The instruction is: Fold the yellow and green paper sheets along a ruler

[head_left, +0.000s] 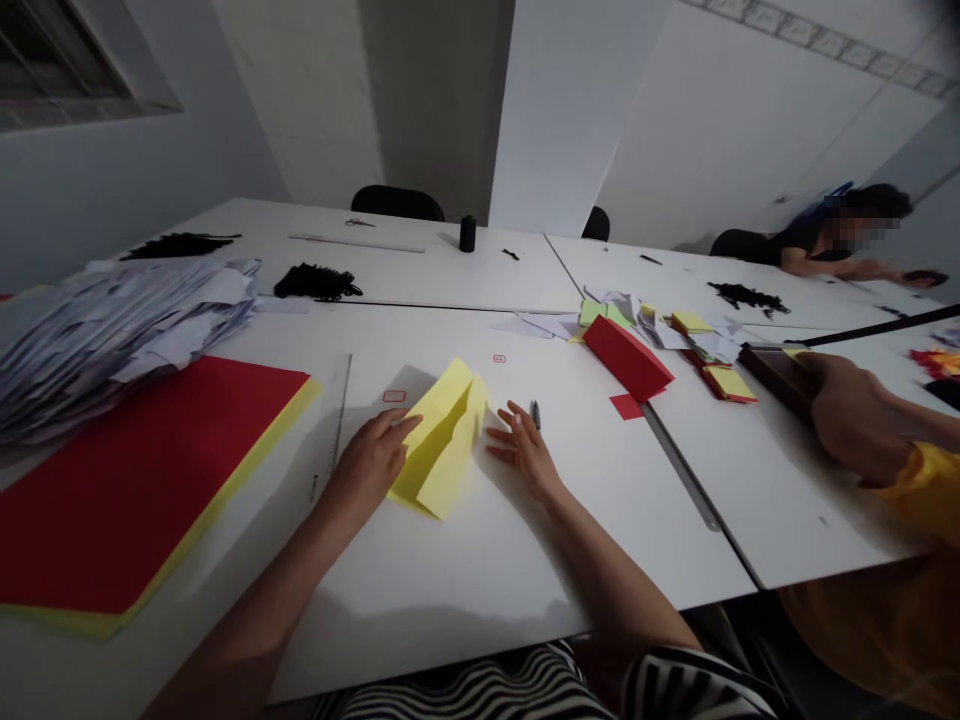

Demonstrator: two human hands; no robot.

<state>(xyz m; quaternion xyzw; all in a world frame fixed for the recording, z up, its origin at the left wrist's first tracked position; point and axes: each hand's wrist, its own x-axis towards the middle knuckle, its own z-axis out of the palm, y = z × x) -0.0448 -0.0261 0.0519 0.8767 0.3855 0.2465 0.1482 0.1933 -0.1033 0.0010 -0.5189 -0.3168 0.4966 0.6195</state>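
- Two bare hands work at a white table [465, 610], above a striped garment [480, 690] at the bottom of the frame.
- Lower center, the left hand [373, 460] touches the left edge of a folded yellow sheet [442, 445], fingers slightly curled; whether they pinch it cannot be told.
- The right hand [527, 455], fingers spread, is just beside the sheet's right edge, near a dark pen [535, 415].
- The sheet stands partly open at the frame's center.
- At left, large red sheets [165, 480] lie over yellow ones, beside a clear ruler [334, 425].
- Right of center, a folded red card [628, 360] leans; at far right, a co-worker's blurred hand [855, 415] extends from a yellow sleeve [911, 490].
- Mid-left, white papers [127, 340] are heaped.
- Farther off, a black spool [467, 234] stands upper center; another person [817, 240] leans over the table, upper right.
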